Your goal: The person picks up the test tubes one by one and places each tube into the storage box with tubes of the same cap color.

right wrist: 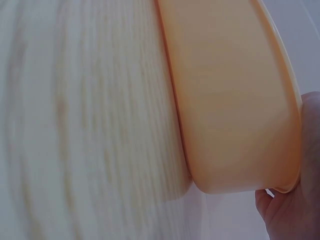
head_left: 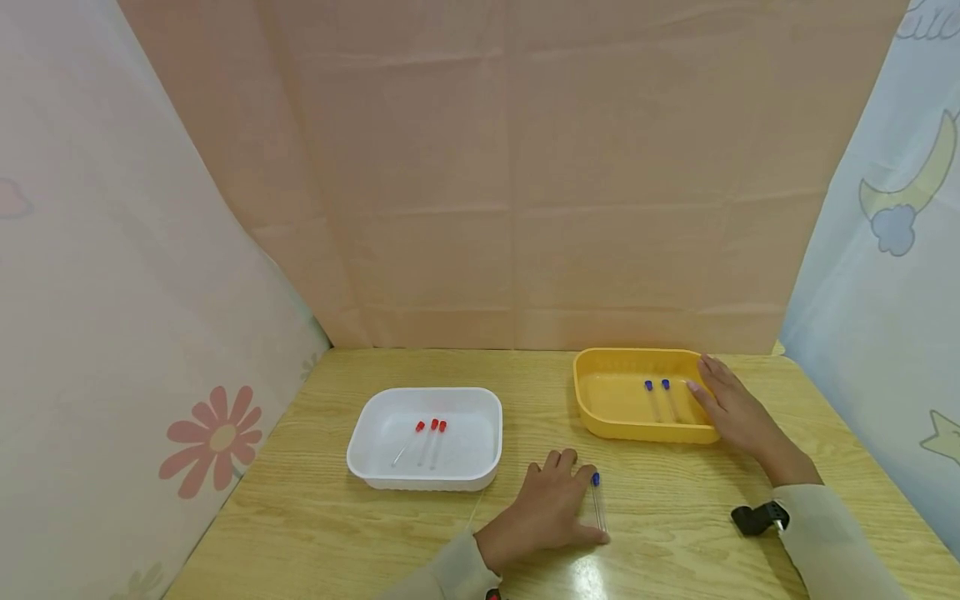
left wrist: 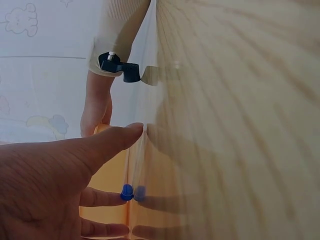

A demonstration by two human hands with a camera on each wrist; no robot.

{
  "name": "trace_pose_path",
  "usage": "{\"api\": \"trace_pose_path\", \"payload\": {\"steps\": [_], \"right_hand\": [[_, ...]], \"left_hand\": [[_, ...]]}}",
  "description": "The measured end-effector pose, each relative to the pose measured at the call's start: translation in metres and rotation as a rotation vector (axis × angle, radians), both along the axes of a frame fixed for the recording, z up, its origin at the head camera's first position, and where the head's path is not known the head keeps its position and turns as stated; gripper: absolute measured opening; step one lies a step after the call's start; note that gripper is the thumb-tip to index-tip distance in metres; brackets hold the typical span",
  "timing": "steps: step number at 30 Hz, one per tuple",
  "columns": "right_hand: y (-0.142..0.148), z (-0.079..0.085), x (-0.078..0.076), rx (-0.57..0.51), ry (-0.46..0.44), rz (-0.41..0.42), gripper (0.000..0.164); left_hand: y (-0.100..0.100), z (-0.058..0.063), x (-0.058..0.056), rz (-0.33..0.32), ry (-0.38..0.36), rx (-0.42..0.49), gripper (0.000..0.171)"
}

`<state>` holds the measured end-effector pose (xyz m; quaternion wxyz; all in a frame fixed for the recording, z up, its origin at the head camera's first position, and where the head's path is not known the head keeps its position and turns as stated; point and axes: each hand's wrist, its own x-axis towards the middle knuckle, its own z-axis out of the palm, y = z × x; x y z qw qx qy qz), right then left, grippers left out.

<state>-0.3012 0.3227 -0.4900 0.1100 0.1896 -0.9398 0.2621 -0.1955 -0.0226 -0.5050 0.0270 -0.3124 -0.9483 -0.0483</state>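
My left hand (head_left: 543,508) is low over the table, its thumb and fingers spread along a thin clear tube with a blue cap (head_left: 596,481). In the left wrist view, a fingertip meets the blue cap (left wrist: 127,192) and the thumb tip is at the tube's other end. On the right, my right hand (head_left: 738,408) grips the right wall of a yellow tray (head_left: 652,432), thumb over the inner side. Two blue-capped tubes (head_left: 666,386) lie inside this tray. The right wrist view shows the tray's outer wall (right wrist: 235,110) and part of the hand at its rim.
A white tray (head_left: 420,483) stands left of the left hand, holding three red-capped tubes (head_left: 435,425). Both trays rest on a wood-grain table (head_left: 300,533). A tan sheet (head_left: 510,183) hangs behind, with printed cloths on both sides.
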Motion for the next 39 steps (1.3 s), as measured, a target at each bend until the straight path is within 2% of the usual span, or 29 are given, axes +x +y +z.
{"api": "trace_pose_path", "payload": {"steps": [20,27,39], "right_hand": [[0.004,0.000,0.001,0.003,-0.019,-0.017,0.066],[0.002,0.006,-0.001,-0.010,-0.010,-0.013,0.066],[0.000,0.001,-0.002,-0.035,-0.024,0.001,0.066]], "left_hand": [[0.000,0.005,-0.006,-0.027,-0.061,0.056,0.082],[-0.003,0.007,-0.012,-0.035,-0.009,0.082,0.084],[-0.007,0.018,-0.011,0.007,0.040,0.069,0.086]]}}
